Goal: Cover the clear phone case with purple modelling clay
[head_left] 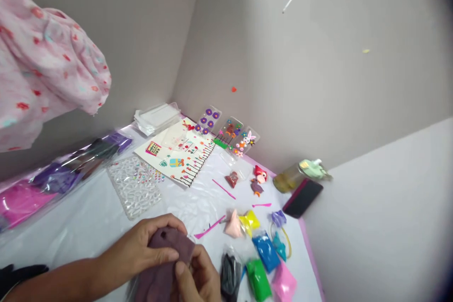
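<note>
Dull-purple material (152,285), at bottom centre of the frame, is gripped by the left hand (146,241), apparently to steady it while the right hand's fingers (184,277) pinch its edge.

Mauve item (155,281) cut off @ btm edge, partly hid by fingers (163,257); pink cloth (53,66) cut @ left.

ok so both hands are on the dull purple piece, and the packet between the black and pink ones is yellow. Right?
Not quite: in the head view, the packet between the black packet and the pink packet is a green packet. Left hand and right hand are on the dull purple piece.
</note>
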`<state>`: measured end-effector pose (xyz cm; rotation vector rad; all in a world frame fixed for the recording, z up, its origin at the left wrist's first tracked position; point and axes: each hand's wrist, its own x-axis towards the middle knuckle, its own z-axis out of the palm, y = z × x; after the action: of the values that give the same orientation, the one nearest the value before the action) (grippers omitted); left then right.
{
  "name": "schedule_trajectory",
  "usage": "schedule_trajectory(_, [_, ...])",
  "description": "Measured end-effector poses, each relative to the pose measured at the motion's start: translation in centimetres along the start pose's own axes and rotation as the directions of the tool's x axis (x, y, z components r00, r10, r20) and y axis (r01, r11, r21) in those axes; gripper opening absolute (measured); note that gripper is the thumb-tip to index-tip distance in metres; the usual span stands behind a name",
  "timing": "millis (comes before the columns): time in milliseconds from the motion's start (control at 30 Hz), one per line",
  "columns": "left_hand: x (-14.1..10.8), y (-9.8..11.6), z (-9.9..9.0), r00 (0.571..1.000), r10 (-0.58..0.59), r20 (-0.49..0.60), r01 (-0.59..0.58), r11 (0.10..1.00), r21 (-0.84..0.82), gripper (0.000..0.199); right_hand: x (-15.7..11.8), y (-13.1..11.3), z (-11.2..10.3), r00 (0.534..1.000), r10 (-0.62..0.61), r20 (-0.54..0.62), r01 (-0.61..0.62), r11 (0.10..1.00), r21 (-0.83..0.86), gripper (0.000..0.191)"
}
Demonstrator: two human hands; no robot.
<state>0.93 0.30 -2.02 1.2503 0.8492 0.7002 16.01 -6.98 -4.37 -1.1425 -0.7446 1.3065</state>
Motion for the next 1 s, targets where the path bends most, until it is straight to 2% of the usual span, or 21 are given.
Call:
schedule_trajectory(133, [-0.4,0.8,-0.3,0.998,0.056,-0.024,-0.054,0.995,0.082,0.030,-0.3,-2.4,0.3,0.994,0.025,0.107,-0.016,0.996,-0.083,0.040])
schedule_trajectory(267, [-0.5,1.6,-0.3,0.997,0.080,-0.020,-0.077,0.991,0.107,0.021,-0.1,-3.2,0.1,0.972,0.104,0.211,-0.084,0.991,-0.103,0.043])
schedule_trajectory(433, [-0.6,2.1,-0.1,0.997,0.078,-0.011,-0.076,0.993,0.088,0.023,0.2,-2.6,0.2,0.981,0.082,0.175,-0.080,0.997,-0.019,0.047])
schedule_trajectory(567, [-0.7,2.3,-0.1,0.995,0.094,-0.021,-0.092,0.992,0.092,0.023,-0.1,-3.0,0.5,0.974,0.092,0.206,-0.081,0.995,-0.062,0.045])
schedule_trajectory(700, [-0.5,2.0,-0.3,0.991,0.133,-0.007,-0.131,0.985,0.113,0.022,-0.6,-3.8,0.8,0.988,0.061,0.143,-0.048,0.994,-0.095,0.044])
schedule_trajectory(767, [-0.5,1.7,-0.4,0.989,0.148,0.008,-0.148,0.987,0.060,0.028,-0.7,-4.0,0.9,0.994,0.041,0.103,-0.032,0.996,-0.087,0.042])
schedule_trajectory(867, [-0.6,1.5,-0.6,0.989,0.129,0.067,-0.121,0.986,-0.116,0.050,-0.9,-4.2,0.8,0.997,0.018,0.081,-0.012,0.998,-0.067,0.038])
schedule_trajectory(933, [-0.7,1.5,-0.6,0.990,0.107,0.093,-0.091,0.983,-0.162,0.047,-0.9,-4.4,0.8,0.995,-0.013,0.100,0.020,0.998,-0.066,0.035])
schedule_trajectory(1000, [-0.8,1.6,-0.5,0.991,0.098,0.091,-0.085,0.987,-0.136,0.041,-0.9,-4.8,0.7,0.992,-0.050,0.112,0.058,0.996,-0.065,0.035])
